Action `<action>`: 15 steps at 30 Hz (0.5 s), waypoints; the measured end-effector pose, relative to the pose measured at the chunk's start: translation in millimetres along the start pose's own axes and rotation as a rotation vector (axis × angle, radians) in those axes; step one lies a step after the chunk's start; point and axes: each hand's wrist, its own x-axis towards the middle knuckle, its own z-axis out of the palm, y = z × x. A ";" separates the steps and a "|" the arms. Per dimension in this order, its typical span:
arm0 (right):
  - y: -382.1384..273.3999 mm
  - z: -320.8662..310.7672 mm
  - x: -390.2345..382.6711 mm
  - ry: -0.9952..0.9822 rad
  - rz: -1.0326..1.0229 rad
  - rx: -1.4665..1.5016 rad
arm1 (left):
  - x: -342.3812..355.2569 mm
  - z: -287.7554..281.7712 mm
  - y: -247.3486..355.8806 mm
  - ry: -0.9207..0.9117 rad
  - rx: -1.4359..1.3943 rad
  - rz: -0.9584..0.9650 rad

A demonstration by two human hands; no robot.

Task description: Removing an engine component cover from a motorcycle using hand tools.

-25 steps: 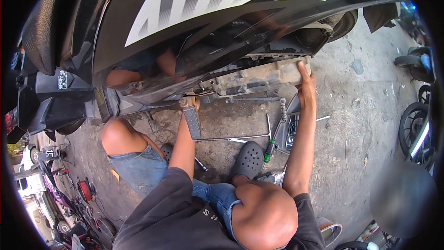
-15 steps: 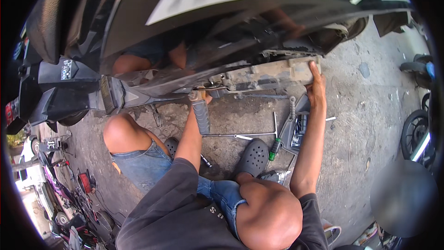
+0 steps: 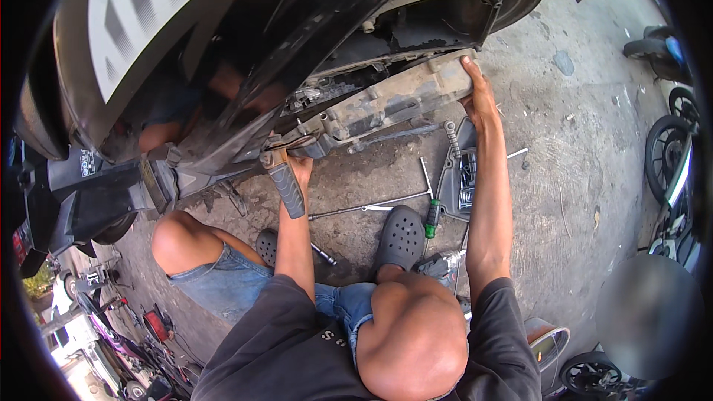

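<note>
A long, dirty grey-tan engine side cover [image 3: 397, 96] lies along the underside of a dark scooter [image 3: 223, 37]. My right hand [image 3: 483, 96] grips its right end, thumb on the outer face and fingers behind the edge. Near the cover's left end, my left hand [image 3: 301, 169] is tucked behind a ribbed rubber footrest [image 3: 284, 189]; its fingers are hidden, so I cannot see what they hold. Above the cover, a dark opening [image 3: 416, 26] shows under the body panel.
On the concrete lie a T-handle wrench [image 3: 425, 177], a green-handled screwdriver [image 3: 432, 217], a long metal bar [image 3: 371, 204] and a dark grey part [image 3: 449, 186] with small metal pieces. My clog [image 3: 399, 238] is close by. Wheels [image 3: 665, 150] stand at the right.
My view has shifted, showing more of the rear wheel and the opening above the cover. The cover now looks more slanted, its right end higher in view. My right hand stays on that end.
</note>
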 end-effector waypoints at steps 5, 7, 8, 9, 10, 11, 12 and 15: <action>-6.9 8.2 -7.6 -0.011 -0.061 0.009 | -0.5 1.4 1.7 -0.034 0.039 0.023; -9.2 6.1 -8.6 -0.005 -0.072 -0.004 | -4.5 1.4 -1.7 0.006 0.014 0.011; -10.8 5.4 -8.6 0.002 -0.071 -0.005 | -0.1 -5.0 -0.5 0.004 0.016 0.012; -12.2 6.9 -8.1 0.007 -0.072 -0.006 | 8.0 -14.9 0.9 -0.102 0.094 0.076; -11.6 10.0 -8.6 0.005 -0.075 -0.004 | 16.0 -24.3 3.1 -0.209 0.171 0.141; -9.5 8.4 -10.7 0.012 -0.069 0.002 | 15.3 -19.1 0.6 -0.212 0.167 0.130; -7.8 7.1 -12.5 0.019 -0.064 0.009 | 14.6 -13.7 -0.9 -0.138 0.100 0.086; -6.5 11.2 -14.5 -0.004 -0.070 0.028 | 12.5 -12.9 -5.1 -0.045 -0.010 0.040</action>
